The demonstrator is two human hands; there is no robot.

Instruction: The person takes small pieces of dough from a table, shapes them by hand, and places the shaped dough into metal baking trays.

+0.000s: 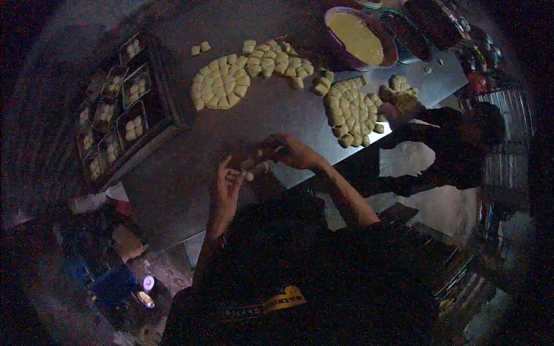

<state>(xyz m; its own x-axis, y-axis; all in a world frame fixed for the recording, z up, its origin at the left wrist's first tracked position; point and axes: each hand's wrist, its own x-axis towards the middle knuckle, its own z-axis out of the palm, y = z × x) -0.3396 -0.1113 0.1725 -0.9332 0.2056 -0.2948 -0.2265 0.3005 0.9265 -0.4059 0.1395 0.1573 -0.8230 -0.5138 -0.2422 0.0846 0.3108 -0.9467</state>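
Observation:
Over the dim metal table (144, 196), my left hand (227, 187) has its index finger raised and its other fingers curled beside a small pale dough piece (249, 176). Just to the right and slightly higher, my right hand (291, 151) has its fingers bent round something small that I cannot make out in the dark. Another small dough lump (264, 167) shows between my hands. Beyond them lie a round slab of cut dough pieces (221, 83), a looser cluster of pieces (271, 60) and another cut slab (352, 109) at the right.
A dark tray (173, 121) at the left holds several square tins with dough balls (134, 128). A purple tub of yellow batter (355, 37) and darker tubs (407, 40) stand at the back right. A co-worker (461, 150) reaches in from the right, their hand (392, 109) at the dough.

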